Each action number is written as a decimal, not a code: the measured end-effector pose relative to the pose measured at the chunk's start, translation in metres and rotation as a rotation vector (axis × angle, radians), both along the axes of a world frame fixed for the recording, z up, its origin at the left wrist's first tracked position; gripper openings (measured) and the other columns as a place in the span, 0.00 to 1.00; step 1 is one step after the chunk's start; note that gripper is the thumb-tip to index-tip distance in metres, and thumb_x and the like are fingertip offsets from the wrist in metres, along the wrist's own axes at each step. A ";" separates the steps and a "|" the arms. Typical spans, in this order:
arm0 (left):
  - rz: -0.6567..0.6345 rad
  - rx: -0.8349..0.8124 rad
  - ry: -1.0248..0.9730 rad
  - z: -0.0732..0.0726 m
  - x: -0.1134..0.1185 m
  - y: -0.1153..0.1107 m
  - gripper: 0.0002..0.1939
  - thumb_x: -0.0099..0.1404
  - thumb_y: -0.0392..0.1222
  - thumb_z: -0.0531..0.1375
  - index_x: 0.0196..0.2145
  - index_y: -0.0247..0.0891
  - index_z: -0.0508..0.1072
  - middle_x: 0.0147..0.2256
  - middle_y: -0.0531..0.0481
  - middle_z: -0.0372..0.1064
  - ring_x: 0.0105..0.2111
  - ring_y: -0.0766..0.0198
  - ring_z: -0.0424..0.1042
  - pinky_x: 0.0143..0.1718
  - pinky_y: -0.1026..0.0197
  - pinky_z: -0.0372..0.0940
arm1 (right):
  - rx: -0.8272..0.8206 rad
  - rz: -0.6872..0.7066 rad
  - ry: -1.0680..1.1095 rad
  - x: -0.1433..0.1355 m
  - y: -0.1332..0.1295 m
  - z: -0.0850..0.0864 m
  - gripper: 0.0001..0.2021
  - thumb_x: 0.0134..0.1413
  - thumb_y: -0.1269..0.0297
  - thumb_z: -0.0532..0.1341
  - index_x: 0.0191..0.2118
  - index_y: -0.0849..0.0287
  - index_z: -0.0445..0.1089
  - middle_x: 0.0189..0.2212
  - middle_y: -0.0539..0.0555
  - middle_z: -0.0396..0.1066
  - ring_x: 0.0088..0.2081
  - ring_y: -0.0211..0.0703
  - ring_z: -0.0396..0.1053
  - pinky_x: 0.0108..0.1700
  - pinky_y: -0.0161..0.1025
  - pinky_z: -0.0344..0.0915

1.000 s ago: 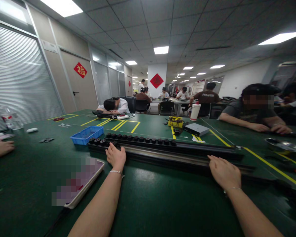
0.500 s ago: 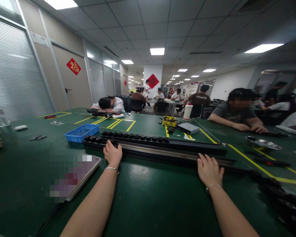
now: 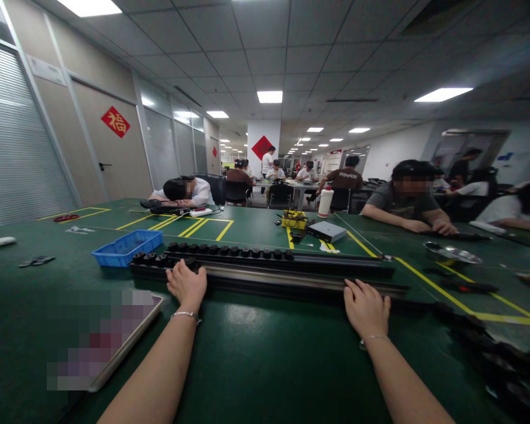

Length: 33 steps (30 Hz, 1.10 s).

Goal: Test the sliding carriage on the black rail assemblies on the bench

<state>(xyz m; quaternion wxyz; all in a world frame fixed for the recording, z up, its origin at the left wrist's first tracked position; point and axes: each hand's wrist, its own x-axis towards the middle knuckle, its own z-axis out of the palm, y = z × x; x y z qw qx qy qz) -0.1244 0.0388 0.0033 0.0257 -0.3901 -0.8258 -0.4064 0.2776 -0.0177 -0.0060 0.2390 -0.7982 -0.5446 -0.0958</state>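
1. Head view, materials and shapes: the near rail (image 3: 269,287) is a long, straight black channel with a smooth, dull metallic strip inside, lying on the green desk (image 3: 247,365) and slanting from 9 toward 4 o'clock. Chunky black pieces (image 3: 149,259) sit at its left end. Just beyond lies the far rail (image 3: 344,266), topped along its left part with a row of knobby black parts (image 3: 234,251).
2. Head view, hands: the left hand (image 3: 186,285), at 9 o'clock from the near rail's middle, rests on it beside the chunky pieces, fingers loosely bent and thumb spread. The right hand (image 3: 366,309), at 3 o'clock, lays its fingers over the rail's edge, unclenched.
3. Head view, surroundings, by the same clock: a blue plastic bin (image 3: 127,250) stands close by the rails' left ends at 10; a pale-rimmed phone (image 3: 128,344) at 8; a yellow basket (image 3: 294,220) of tangled cables at 1; a flat grey box (image 3: 327,231) and a person (image 3: 406,203) leaning on the desk at 2; a shiny metal dish (image 3: 453,254) near 3.
4. Head view, unclear: the fingers' undersides are hidden, the phone's face is pixelated, and the dark cluster (image 3: 503,365) at 4 is blurred and cut off.
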 end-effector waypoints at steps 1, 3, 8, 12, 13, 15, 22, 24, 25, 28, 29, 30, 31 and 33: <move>-0.007 -0.002 0.013 0.000 0.000 0.001 0.34 0.60 0.48 0.51 0.60 0.28 0.52 0.60 0.36 0.51 0.62 0.44 0.42 0.59 0.42 0.45 | 0.009 -0.002 -0.002 -0.001 0.000 0.001 0.25 0.58 0.55 0.41 0.53 0.53 0.67 0.56 0.55 0.61 0.58 0.50 0.52 0.59 0.60 0.41; -0.034 -0.013 0.027 -0.001 -0.001 0.002 0.34 0.60 0.48 0.50 0.60 0.27 0.52 0.60 0.36 0.51 0.62 0.44 0.40 0.58 0.40 0.44 | 0.022 0.000 -0.002 -0.003 -0.001 0.002 0.25 0.58 0.56 0.41 0.54 0.53 0.66 0.57 0.55 0.60 0.58 0.50 0.52 0.59 0.61 0.41; -0.066 -0.033 0.038 0.001 -0.001 0.000 0.34 0.61 0.48 0.48 0.61 0.27 0.50 0.59 0.34 0.55 0.63 0.47 0.40 0.58 0.39 0.43 | 0.016 0.016 0.005 -0.004 -0.002 0.004 0.25 0.58 0.57 0.40 0.52 0.52 0.67 0.57 0.54 0.60 0.58 0.49 0.52 0.59 0.62 0.40; -0.059 -0.045 0.038 0.002 0.000 -0.002 0.33 0.61 0.48 0.48 0.60 0.29 0.52 0.58 0.34 0.57 0.63 0.48 0.41 0.58 0.39 0.44 | 0.001 0.024 0.022 -0.003 -0.003 0.005 0.25 0.58 0.56 0.40 0.51 0.51 0.69 0.58 0.54 0.60 0.58 0.49 0.52 0.59 0.62 0.39; -0.058 -0.048 0.039 0.002 0.000 -0.003 0.32 0.61 0.48 0.48 0.60 0.30 0.52 0.57 0.35 0.57 0.62 0.48 0.41 0.58 0.39 0.45 | -0.002 0.026 0.026 -0.002 -0.003 0.005 0.25 0.58 0.56 0.40 0.50 0.51 0.69 0.58 0.53 0.59 0.58 0.49 0.52 0.59 0.62 0.39; -0.058 -0.052 0.043 0.002 0.000 -0.003 0.32 0.61 0.49 0.48 0.60 0.31 0.53 0.57 0.35 0.57 0.62 0.48 0.42 0.58 0.40 0.45 | -0.010 0.031 0.035 -0.002 -0.003 0.006 0.25 0.58 0.55 0.40 0.50 0.51 0.69 0.58 0.53 0.59 0.59 0.49 0.51 0.59 0.62 0.38; -0.060 -0.038 0.065 0.003 0.000 -0.003 0.29 0.62 0.49 0.49 0.58 0.33 0.57 0.56 0.38 0.60 0.62 0.48 0.44 0.57 0.42 0.47 | -0.047 0.039 0.046 0.001 -0.001 0.007 0.26 0.58 0.54 0.39 0.50 0.51 0.69 0.58 0.54 0.59 0.59 0.50 0.51 0.59 0.62 0.38; -0.059 -0.033 0.064 0.003 0.001 -0.003 0.28 0.62 0.48 0.49 0.57 0.34 0.58 0.56 0.39 0.60 0.62 0.49 0.44 0.57 0.43 0.47 | -0.047 0.041 0.048 0.001 -0.002 0.008 0.26 0.58 0.54 0.40 0.50 0.51 0.69 0.58 0.54 0.59 0.59 0.51 0.51 0.59 0.62 0.38; -0.060 -0.030 0.066 0.003 0.001 -0.003 0.27 0.62 0.48 0.49 0.57 0.35 0.59 0.56 0.39 0.60 0.61 0.49 0.45 0.57 0.44 0.47 | -0.045 0.042 0.049 0.000 -0.002 0.008 0.26 0.58 0.54 0.40 0.50 0.52 0.69 0.58 0.54 0.59 0.59 0.51 0.51 0.59 0.62 0.38; -0.070 -0.027 0.075 0.004 0.001 -0.003 0.25 0.62 0.46 0.49 0.55 0.37 0.62 0.54 0.40 0.62 0.60 0.51 0.48 0.57 0.45 0.49 | -0.031 0.042 0.051 -0.002 -0.004 0.008 0.25 0.58 0.55 0.40 0.49 0.52 0.70 0.57 0.54 0.60 0.58 0.51 0.52 0.59 0.62 0.38; -0.076 -0.028 0.076 0.004 0.001 -0.003 0.24 0.62 0.46 0.49 0.54 0.37 0.63 0.54 0.40 0.63 0.60 0.52 0.49 0.56 0.46 0.50 | -0.022 0.038 0.049 -0.003 -0.004 0.008 0.25 0.58 0.55 0.40 0.49 0.51 0.70 0.57 0.54 0.60 0.58 0.50 0.52 0.59 0.62 0.38; -0.083 -0.030 0.074 0.005 0.001 -0.003 0.23 0.62 0.45 0.49 0.53 0.38 0.64 0.53 0.40 0.63 0.59 0.52 0.50 0.56 0.46 0.51 | -0.012 0.034 0.044 -0.003 -0.004 0.008 0.25 0.58 0.56 0.40 0.48 0.51 0.71 0.57 0.54 0.60 0.58 0.50 0.53 0.59 0.62 0.38; -0.090 -0.031 0.071 0.005 0.001 -0.003 0.23 0.61 0.45 0.49 0.53 0.38 0.64 0.53 0.40 0.64 0.59 0.52 0.51 0.55 0.46 0.51 | -0.003 0.030 0.038 -0.003 -0.004 0.007 0.25 0.58 0.56 0.40 0.48 0.51 0.71 0.57 0.54 0.60 0.58 0.49 0.53 0.59 0.62 0.38; -0.103 -0.033 0.064 0.006 0.000 -0.003 0.22 0.61 0.45 0.49 0.52 0.38 0.65 0.52 0.39 0.64 0.58 0.51 0.52 0.54 0.46 0.53 | 0.004 0.030 0.030 -0.003 -0.003 0.006 0.24 0.58 0.56 0.41 0.48 0.51 0.71 0.57 0.54 0.60 0.58 0.49 0.53 0.59 0.62 0.38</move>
